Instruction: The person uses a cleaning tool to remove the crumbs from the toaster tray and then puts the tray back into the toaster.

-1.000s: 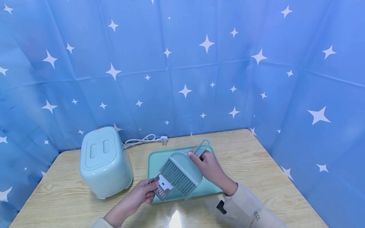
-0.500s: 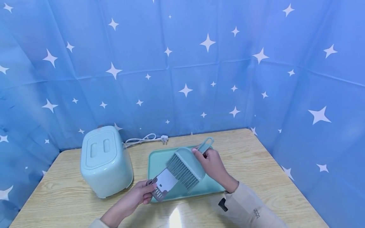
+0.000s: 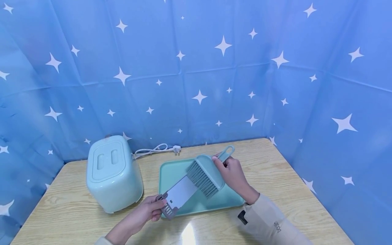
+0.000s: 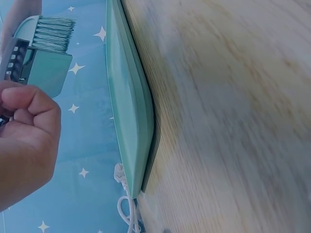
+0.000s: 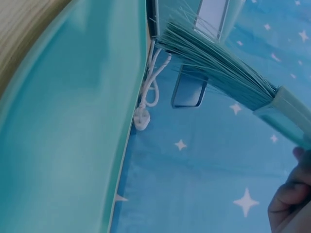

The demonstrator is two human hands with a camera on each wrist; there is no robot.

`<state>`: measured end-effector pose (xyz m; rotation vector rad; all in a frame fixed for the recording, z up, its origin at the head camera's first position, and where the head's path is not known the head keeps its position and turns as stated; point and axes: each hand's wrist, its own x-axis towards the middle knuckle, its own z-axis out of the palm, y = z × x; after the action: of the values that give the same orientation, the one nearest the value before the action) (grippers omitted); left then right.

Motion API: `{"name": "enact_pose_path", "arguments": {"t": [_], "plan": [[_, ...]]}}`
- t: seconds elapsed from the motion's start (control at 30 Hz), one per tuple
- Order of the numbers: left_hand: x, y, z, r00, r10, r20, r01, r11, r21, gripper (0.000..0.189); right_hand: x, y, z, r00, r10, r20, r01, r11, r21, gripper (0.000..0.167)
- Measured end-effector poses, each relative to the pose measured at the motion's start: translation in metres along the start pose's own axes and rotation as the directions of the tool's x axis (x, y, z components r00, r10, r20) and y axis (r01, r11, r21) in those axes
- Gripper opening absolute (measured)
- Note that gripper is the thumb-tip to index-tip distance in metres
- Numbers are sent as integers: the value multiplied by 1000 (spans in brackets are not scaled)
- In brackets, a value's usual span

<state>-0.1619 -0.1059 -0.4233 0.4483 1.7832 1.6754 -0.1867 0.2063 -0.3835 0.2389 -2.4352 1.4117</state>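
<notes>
A flat metal crumb tray [image 3: 183,192] with a grey slotted end is held by my left hand [image 3: 150,208], the thumb on top of that end. My right hand [image 3: 231,173] grips the pale green hand brush [image 3: 211,170] where its looped handle meets the head. The bristles lie over the far end of the crumb tray in the head view. In the left wrist view the left hand's fingers [image 4: 36,109] curl round the slotted end. The right wrist view shows the bristles [image 5: 218,65] fanned near the metal plate, with part of the right hand at its edge.
Under both tools lies a mint-green serving tray [image 3: 214,202] on the wooden table [image 3: 263,160]. To the left stands a pale blue toaster-like appliance [image 3: 113,173] with two recesses on top. Its white cord and plug [image 3: 176,149] lie behind the tray. A starry blue curtain surrounds the table.
The brush has moved up and to the right, sliding toward the crumb tray's far end and uncovering more of the metal plate. The left hand has shifted slightly left and down.
</notes>
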Motion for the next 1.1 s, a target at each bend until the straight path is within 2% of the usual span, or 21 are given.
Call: {"name": "enact_pose_path", "arguments": {"t": [0.33,0.5,0.9,1.1], "plan": [[-2,3,-1,1000,17,4,-17,999,28,44,8,2,-8,996,-70,-49,64,993,-101,29],[-1,3,-3,999,32,5,-32,999,38,42,12,5,-12,995,-68,-73,57,989,-136,27],[-2,1,0,1000,23,-9,-22,998,54,42,10,9,-18,999,-30,-43,23,987,-156,30],[-2,3,-1,999,20,-38,-17,996,90,42,6,11,-18,998,-45,-45,36,982,-187,28]]}}
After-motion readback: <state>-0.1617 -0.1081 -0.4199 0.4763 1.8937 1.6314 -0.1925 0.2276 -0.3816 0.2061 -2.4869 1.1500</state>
